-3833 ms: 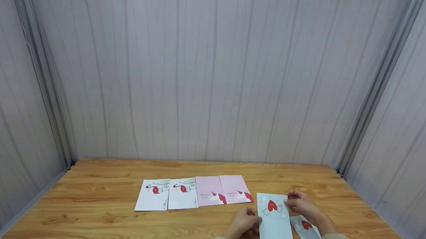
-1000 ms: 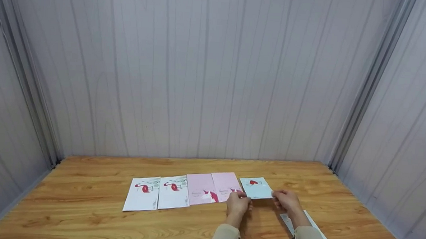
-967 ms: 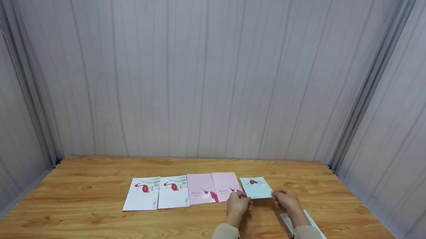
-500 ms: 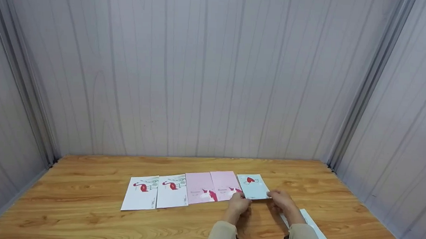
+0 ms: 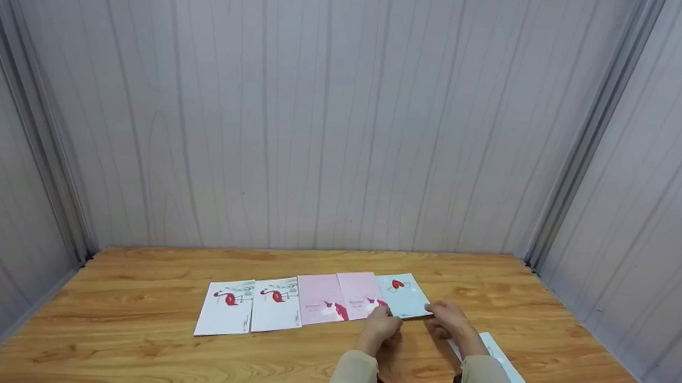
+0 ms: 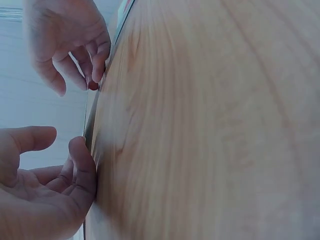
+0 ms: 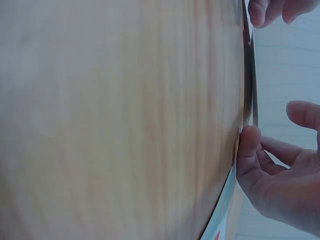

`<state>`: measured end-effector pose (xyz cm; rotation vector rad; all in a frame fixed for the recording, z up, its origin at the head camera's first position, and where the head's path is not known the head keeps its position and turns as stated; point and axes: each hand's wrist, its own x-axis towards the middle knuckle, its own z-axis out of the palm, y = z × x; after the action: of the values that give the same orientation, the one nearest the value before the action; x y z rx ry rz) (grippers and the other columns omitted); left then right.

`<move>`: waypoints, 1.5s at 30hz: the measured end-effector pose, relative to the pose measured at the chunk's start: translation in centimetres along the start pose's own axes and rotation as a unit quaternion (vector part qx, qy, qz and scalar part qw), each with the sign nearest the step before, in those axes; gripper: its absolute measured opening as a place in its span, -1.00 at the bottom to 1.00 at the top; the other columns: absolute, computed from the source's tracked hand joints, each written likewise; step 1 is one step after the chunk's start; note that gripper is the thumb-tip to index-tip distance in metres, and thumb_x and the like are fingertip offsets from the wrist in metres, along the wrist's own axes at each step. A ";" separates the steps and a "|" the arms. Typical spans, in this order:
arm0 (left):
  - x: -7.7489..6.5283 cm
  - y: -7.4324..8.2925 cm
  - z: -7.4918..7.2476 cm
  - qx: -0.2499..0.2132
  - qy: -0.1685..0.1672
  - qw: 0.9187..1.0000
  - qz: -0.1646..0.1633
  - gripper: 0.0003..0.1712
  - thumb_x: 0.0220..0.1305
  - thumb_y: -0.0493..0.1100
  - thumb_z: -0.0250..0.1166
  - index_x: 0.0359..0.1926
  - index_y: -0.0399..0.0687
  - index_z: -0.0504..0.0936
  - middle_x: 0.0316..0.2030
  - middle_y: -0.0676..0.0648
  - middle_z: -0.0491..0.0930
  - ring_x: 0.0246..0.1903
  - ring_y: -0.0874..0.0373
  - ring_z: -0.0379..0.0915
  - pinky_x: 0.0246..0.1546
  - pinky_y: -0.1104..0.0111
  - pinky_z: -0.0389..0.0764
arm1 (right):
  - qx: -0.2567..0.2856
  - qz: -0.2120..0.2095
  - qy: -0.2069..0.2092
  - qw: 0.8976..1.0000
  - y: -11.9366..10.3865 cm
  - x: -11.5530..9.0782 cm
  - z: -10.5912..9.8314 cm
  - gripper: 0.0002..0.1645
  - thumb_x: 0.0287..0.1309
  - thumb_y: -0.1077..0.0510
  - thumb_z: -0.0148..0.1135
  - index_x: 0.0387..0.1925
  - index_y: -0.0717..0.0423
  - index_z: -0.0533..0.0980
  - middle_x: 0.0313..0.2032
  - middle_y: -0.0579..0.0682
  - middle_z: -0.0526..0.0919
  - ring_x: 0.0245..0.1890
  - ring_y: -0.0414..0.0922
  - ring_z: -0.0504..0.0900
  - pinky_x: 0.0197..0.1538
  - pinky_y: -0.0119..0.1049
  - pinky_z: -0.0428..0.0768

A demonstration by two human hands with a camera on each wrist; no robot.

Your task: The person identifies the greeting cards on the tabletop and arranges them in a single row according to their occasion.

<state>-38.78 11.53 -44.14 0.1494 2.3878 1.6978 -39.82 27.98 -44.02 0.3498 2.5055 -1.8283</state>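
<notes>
In the head view a pale blue card (image 5: 408,298) printed with a red heart lies at the right end of a row, its left edge against a pink unicorn card (image 5: 359,296). My left hand (image 5: 380,328) is at its near left corner, overlapping the pink card's lower corner. At the near right corner, my right hand (image 5: 451,322) touches the card with its fingertips. The left wrist view has the left hand (image 6: 55,195) with thumb and finger spread apart at the card's edge. Likewise the right hand (image 7: 285,175) shows a fingertip against the edge, its digits apart.
A second pink unicorn card (image 5: 320,297) and two white flamingo cards (image 5: 224,313) continue the row leftward. Another pale blue card (image 5: 509,368) lies slanted, partly under the right forearm. Pale panel walls (image 5: 321,127) enclose the wooden table (image 5: 138,344).
The pale blue heart card went from upright between both hands to flat on the table, then slid left and away against the pink card. Both hands loosened from its near corners.
</notes>
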 end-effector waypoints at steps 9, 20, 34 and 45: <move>-0.5 -0.5 -0.6 -0.021 0.034 0.997 0.066 -0.80 0.12 -0.32 0.10 -0.22 -0.34 0.51 -0.58 -0.02 0.43 -0.57 0.15 0.38 -0.56 0.37 0.43 | -0.042 -0.024 -0.012 0.999 -0.6 -0.6 -1.1 -0.39 0.24 0.14 -0.06 0.19 0.49 0.14 -0.15 0.25 0.43 -0.49 -0.13 0.46 -0.41 -0.32 0.47; -1.7 -0.6 -0.9 -0.090 0.037 0.995 0.033 -0.89 0.23 -0.24 0.12 -0.27 -0.20 0.52 -0.47 -0.05 0.46 -0.52 0.12 0.41 -0.51 0.38 0.45 | -0.097 -0.112 -0.033 0.988 -1.3 -1.5 -4.6 -0.55 0.24 0.23 -0.06 0.07 0.50 0.29 -0.07 0.34 0.45 -0.28 0.06 0.49 -0.20 -0.07 0.49; -3.4 0.1 -1.0 -0.128 0.025 0.991 0.019 -0.87 0.21 -0.19 0.18 -0.28 -0.17 0.53 -0.44 -0.03 0.47 -0.49 0.14 0.40 -0.42 0.35 0.51 | -0.148 -0.147 -0.098 0.973 1.6 -2.8 -10.1 -0.54 0.19 0.28 0.04 0.02 0.57 0.28 -0.14 0.33 0.48 -0.18 0.08 0.49 -0.29 -0.11 0.49; -3.9 0.4 -0.2 -0.120 0.023 0.992 -0.024 -0.91 0.18 -0.20 0.21 -0.35 -0.16 0.57 -0.46 -0.03 0.49 -0.51 0.15 0.42 -0.44 0.37 0.52 | -0.176 -0.069 -0.021 0.982 3.7 -2.4 -11.2 -0.65 0.01 0.40 0.07 -0.11 0.51 0.39 -0.41 0.05 0.42 -0.46 -0.08 0.38 -0.40 -0.27 0.37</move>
<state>-35.01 10.74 -43.24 0.0134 2.1751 1.9673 -35.52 39.17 -43.62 0.1252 2.8119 -1.3677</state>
